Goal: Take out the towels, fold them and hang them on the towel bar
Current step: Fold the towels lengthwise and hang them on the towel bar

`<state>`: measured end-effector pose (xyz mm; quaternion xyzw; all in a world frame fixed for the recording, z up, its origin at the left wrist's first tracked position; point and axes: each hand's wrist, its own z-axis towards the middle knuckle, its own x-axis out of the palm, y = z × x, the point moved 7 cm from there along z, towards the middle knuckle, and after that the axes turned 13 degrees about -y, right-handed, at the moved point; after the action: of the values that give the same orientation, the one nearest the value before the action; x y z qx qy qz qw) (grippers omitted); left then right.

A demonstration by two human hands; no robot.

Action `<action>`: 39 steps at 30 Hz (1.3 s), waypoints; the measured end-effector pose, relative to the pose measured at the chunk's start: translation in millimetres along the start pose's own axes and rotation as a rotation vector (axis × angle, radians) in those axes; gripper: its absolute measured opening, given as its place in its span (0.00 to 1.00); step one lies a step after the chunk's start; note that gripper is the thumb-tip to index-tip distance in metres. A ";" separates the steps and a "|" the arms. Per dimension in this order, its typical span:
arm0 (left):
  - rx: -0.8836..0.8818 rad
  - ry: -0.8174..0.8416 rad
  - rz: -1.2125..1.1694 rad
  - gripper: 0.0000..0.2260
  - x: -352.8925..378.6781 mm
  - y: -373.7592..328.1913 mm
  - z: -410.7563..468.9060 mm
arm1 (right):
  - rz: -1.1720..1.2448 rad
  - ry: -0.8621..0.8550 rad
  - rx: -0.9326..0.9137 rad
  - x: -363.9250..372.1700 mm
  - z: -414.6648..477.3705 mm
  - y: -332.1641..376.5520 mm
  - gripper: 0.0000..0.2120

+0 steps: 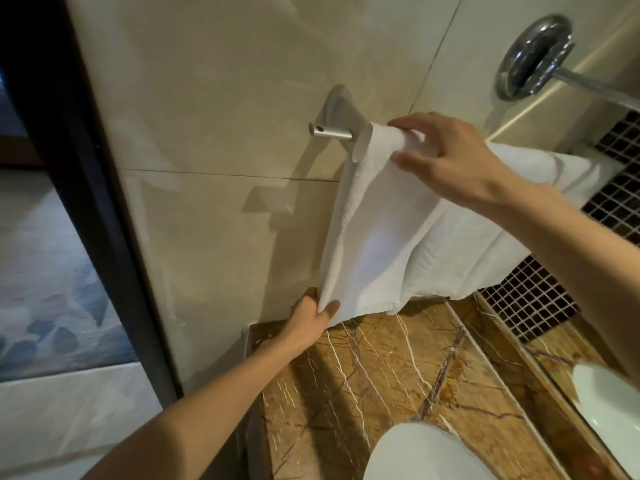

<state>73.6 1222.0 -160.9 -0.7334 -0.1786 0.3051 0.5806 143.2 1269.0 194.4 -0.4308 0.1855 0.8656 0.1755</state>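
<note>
two towels point(374, 244); two hands point(446, 157)

Bathroom, tiled wall point(214, 98), towel bar point(330, 132), marble floor point(381, 375)

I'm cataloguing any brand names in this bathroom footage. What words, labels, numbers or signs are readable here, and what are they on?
None: no readable text shows anywhere in this view.
White towel: plain, no tag or label visible.
Towel bar and its wall mount: bare metal, no marking.
Chrome wall fitting: only reflections, no lettering.
Wall tiles, the marble floor and the white fixtures below: unmarked.
</note>
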 end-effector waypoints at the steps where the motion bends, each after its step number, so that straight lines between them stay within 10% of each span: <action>1: 0.001 -0.006 0.005 0.13 -0.3 1.0 1.5 | 0.004 0.000 0.009 -0.7 -0.1 1.3 0.25; 17: 0.161 -0.204 0.090 0.11 -29.6 24.6 2.3 | -0.005 0.090 -0.048 5.1 3.6 -19.3 0.12; 24: 0.186 -0.161 0.028 0.20 -16.9 20.6 -0.6 | -0.097 0.034 -0.081 8.4 2.8 -14.5 0.24; 39: 0.241 -0.230 0.163 0.07 -19.8 29.1 -4.0 | 0.032 -0.055 -0.108 6.6 2.6 -7.2 0.17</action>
<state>58.7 1199.3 -183.6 -0.6308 -0.1461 0.4520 0.6136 141.0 1277.5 189.4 -0.4129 0.1404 0.8884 0.1432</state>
